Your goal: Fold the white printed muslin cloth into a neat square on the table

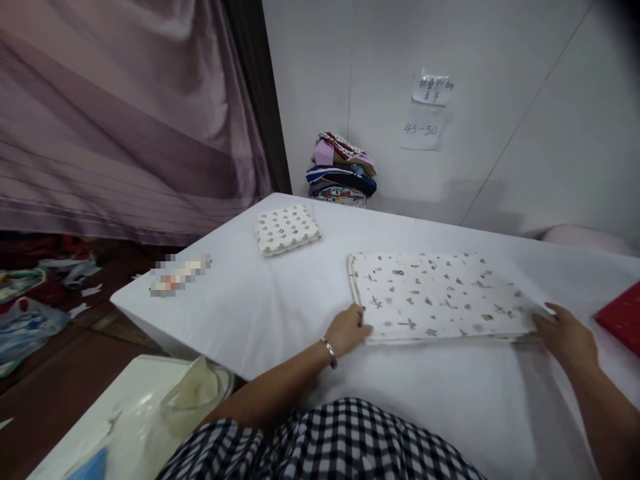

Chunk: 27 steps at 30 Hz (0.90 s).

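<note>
A white cloth with small printed figures (pixel 435 293) lies folded into a wide flat rectangle on the white table (pixel 250 307). My left hand (pixel 347 330), with a bracelet on the wrist, pinches the cloth's near left corner. My right hand (pixel 567 333) grips the cloth's near right corner, fingers curled onto its edge. A smaller folded cloth with dots (pixel 287 229) rests further back on the left, away from both hands.
A pile of folded colourful fabrics (pixel 341 170) sits at the table's far corner against the white wall. A red item (pixel 623 317) lies at the right edge. A purple curtain (pixel 125 113) hangs on the left. A white stool with a plastic bag (pixel 190 400) stands near left.
</note>
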Each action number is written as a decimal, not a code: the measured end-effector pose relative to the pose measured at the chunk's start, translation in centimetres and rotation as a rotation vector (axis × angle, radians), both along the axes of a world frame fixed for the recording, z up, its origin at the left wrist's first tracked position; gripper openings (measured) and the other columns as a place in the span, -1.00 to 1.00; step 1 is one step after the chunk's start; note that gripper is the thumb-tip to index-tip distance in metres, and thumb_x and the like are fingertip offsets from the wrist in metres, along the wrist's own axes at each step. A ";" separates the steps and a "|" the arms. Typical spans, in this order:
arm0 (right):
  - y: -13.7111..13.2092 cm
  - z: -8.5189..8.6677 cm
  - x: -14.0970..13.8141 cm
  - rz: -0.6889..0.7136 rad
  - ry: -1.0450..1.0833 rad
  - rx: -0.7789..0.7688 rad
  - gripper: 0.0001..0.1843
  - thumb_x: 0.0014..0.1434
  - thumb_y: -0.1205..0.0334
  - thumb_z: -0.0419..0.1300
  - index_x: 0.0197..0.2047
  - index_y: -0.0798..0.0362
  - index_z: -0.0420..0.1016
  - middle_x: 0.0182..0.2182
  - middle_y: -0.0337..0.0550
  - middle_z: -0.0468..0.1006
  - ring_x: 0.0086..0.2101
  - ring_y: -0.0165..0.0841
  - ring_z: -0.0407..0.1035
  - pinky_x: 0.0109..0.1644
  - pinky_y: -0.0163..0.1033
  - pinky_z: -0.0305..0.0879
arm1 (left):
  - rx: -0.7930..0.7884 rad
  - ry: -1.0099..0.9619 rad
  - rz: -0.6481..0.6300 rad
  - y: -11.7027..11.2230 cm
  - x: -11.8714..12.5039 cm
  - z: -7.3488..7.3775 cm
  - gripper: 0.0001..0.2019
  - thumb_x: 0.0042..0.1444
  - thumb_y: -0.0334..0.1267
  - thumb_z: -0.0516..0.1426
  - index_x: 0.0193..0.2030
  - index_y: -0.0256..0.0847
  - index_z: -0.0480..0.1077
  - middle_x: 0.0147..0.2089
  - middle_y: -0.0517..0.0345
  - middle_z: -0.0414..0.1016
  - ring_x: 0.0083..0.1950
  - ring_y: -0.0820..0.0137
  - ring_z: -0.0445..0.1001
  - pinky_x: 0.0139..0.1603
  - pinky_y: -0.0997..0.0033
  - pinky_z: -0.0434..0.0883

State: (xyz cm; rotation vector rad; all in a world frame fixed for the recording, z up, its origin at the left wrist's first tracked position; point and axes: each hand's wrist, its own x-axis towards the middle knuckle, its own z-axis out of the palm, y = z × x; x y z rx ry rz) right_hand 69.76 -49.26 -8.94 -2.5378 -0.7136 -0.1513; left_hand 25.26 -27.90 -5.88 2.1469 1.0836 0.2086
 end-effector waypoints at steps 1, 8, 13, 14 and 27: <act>0.4 0.7 0.3 -0.065 -0.001 -0.046 -0.41 -0.05 0.08 0.05 0.08 0.01 0.36 -0.15 0.31 0.46 -0.16 0.15 0.37 -0.31 0.14 0.23 | -0.042 -0.016 -0.080 -1.3 0.0 -0.1 -0.70 -0.05 -0.13 0.15 -0.16 -0.16 0.34 -0.33 0.17 0.50 -0.31 0.35 0.44 -0.37 0.46 0.26; 7.4 3.1 -12.3 0.404 0.194 0.220 -0.55 0.02 -0.02 0.05 -0.11 0.07 0.45 -0.26 -0.02 0.54 -0.31 -0.21 0.41 -0.17 -0.06 0.32 | -0.319 -0.195 0.037 0.5 -0.6 -0.8 -0.78 0.05 -0.15 0.09 -0.25 -0.24 0.38 -0.41 0.18 0.46 -0.57 0.54 0.37 -0.55 0.55 0.27; 11.2 3.7 -24.5 0.831 0.355 0.148 -0.67 0.15 -0.03 0.01 -0.24 -0.01 0.45 -0.42 -0.19 0.52 -0.43 -0.34 0.37 -0.39 -0.26 0.26 | -0.499 -0.314 0.243 3.7 1.1 -0.9 -0.80 0.00 -0.28 0.16 -0.22 -0.31 0.33 -0.36 0.13 0.47 -0.58 0.57 0.41 -0.63 0.61 0.24; 11.7 4.0 -26.0 0.841 0.331 0.098 -0.68 0.15 -0.02 0.01 -0.22 0.00 0.44 -0.44 -0.20 0.51 -0.44 -0.34 0.36 -0.40 -0.27 0.24 | -0.517 -0.322 0.261 3.8 1.6 -0.9 -0.79 0.01 -0.30 0.17 -0.21 -0.32 0.33 -0.37 0.13 0.48 -0.58 0.56 0.42 -0.63 0.62 0.24; 14.3 3.7 -30.7 0.801 0.027 -0.309 -0.85 0.20 0.28 -0.05 -0.30 0.04 0.33 -0.34 -0.10 0.50 -0.32 -0.30 0.36 -0.33 -0.28 0.07 | -0.539 -0.344 0.269 3.9 2.8 -1.2 -0.79 0.05 -0.33 0.14 -0.16 -0.31 0.30 -0.37 0.12 0.51 -0.61 0.59 0.40 -0.66 0.67 0.24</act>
